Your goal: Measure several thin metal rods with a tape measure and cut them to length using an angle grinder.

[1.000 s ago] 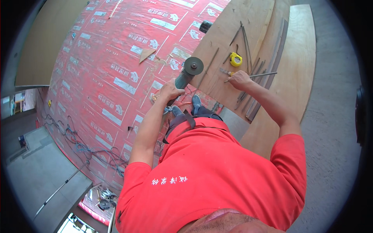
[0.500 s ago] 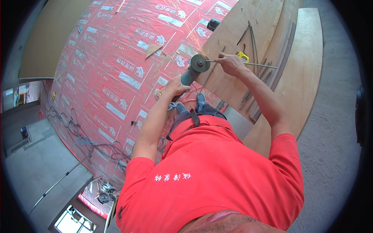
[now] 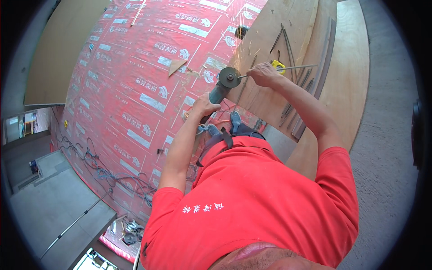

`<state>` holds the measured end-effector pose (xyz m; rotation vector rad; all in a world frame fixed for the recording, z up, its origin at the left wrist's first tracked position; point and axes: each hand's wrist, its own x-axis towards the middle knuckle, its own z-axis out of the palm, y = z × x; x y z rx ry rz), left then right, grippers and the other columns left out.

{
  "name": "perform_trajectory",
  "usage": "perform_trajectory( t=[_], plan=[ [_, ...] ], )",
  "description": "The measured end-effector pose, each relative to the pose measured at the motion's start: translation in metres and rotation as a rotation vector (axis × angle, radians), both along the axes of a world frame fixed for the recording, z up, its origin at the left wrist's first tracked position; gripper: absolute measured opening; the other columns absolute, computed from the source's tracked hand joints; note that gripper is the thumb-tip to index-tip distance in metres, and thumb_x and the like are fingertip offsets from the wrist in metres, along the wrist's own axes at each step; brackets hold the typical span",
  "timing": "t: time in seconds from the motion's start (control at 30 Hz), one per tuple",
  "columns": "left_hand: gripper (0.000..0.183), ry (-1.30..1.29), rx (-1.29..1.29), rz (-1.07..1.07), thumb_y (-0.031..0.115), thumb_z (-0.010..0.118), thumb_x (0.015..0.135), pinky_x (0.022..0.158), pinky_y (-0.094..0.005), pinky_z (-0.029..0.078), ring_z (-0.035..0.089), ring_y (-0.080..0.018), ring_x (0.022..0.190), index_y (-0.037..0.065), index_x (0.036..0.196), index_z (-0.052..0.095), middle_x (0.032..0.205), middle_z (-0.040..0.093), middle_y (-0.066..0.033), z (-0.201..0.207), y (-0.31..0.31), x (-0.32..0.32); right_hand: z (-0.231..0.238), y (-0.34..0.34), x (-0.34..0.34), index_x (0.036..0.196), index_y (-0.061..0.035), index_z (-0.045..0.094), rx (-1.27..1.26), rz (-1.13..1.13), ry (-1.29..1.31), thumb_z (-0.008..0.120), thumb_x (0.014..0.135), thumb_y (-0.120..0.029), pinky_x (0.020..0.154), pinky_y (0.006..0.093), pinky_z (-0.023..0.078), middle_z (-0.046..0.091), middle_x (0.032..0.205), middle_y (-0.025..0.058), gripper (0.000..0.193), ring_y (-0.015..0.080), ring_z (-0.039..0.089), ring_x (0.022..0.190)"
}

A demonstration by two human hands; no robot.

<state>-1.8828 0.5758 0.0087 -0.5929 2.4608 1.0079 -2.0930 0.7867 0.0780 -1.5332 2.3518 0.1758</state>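
Note:
My left hand (image 3: 204,106) is closed around the body of a green angle grinder (image 3: 218,93). Its round disc (image 3: 230,77) meets the end of a thin metal rod (image 3: 301,67), and sparks (image 3: 242,51) fly up from there. My right hand (image 3: 264,74) grips that rod close to the disc, with the rod's longer part sticking out to the right. Just beyond the right hand, a yellow tape measure (image 3: 278,67) lies on the plywood (image 3: 265,36). Several loose rods (image 3: 288,45) rest on the same wood.
Red printed film (image 3: 148,81) covers the floor, with a triangular wood scrap (image 3: 177,66) on it. A dark cylinder (image 3: 240,32) lies by the plywood's left edge. Tangled cables (image 3: 101,166) spread at left. A pale curved-looking board (image 3: 353,67) is at right, beside grey floor (image 3: 387,112).
My right hand and the rod have shifted slightly left, and the rod's free end has swung farther away. The grinder stays against the rod, with sparks still flying.

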Motion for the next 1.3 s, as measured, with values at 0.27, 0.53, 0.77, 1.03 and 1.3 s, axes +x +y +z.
perform_trajectory(
  t=[0.27,0.53,0.77,1.03,1.3],
  plan=[
    [0.068,0.024,-0.002,-0.009,0.041,0.076,0.057,0.083,-0.0422,0.050,0.064,-0.0372,0.095,-0.001,0.107,0.056,0.098,0.065,-0.0245,0.000,0.000,0.001,0.013,-0.001,0.009,0.109,-0.0178,0.065,-0.023,0.026,-0.056,0.052,0.082,-0.008,0.071,0.0426,0.051,0.068,0.081,0.0120,0.031,0.0302,0.067,0.084],
    [0.068,0.029,-0.028,-0.024,0.041,0.076,0.057,0.086,-0.0439,0.050,0.063,-0.0375,0.099,0.000,0.108,0.057,0.102,0.065,-0.0247,-0.008,-0.002,-0.001,0.002,-0.004,0.008,0.093,-0.0129,0.069,0.003,0.006,-0.002,0.054,0.083,-0.008,0.071,0.0402,0.051,0.057,0.103,0.0138,0.019,0.0285,0.065,0.092],
    [0.070,-0.006,-0.023,-0.033,0.043,0.075,0.058,0.086,-0.0442,0.050,0.063,-0.0385,0.099,-0.001,0.108,0.056,0.102,0.065,-0.0262,-0.011,-0.003,-0.001,-0.001,-0.008,0.006,0.109,-0.0160,0.063,-0.043,0.095,-0.027,0.052,0.084,-0.006,0.071,0.0423,0.050,0.061,0.094,0.0133,0.030,0.0308,0.065,0.085],
    [0.069,0.025,-0.007,-0.036,0.042,0.076,0.057,0.087,-0.0440,0.049,0.063,-0.0380,0.099,0.000,0.108,0.056,0.103,0.065,-0.0256,-0.012,-0.004,-0.002,0.004,-0.006,0.006,0.094,-0.0113,0.069,-0.072,0.016,-0.063,0.055,0.081,-0.007,0.074,0.0418,0.051,0.068,0.084,0.0122,0.019,0.0301,0.067,0.087],
    [0.068,0.021,-0.018,-0.026,0.041,0.076,0.056,0.085,-0.0425,0.050,0.064,-0.0361,0.097,0.001,0.108,0.058,0.100,0.066,-0.0234,-0.007,-0.002,0.000,0.003,-0.010,0.003,0.100,-0.0130,0.069,-0.018,0.034,-0.061,0.054,0.082,-0.007,0.076,0.0401,0.051,0.064,0.097,0.0107,0.025,0.0282,0.064,0.096]
  ],
)
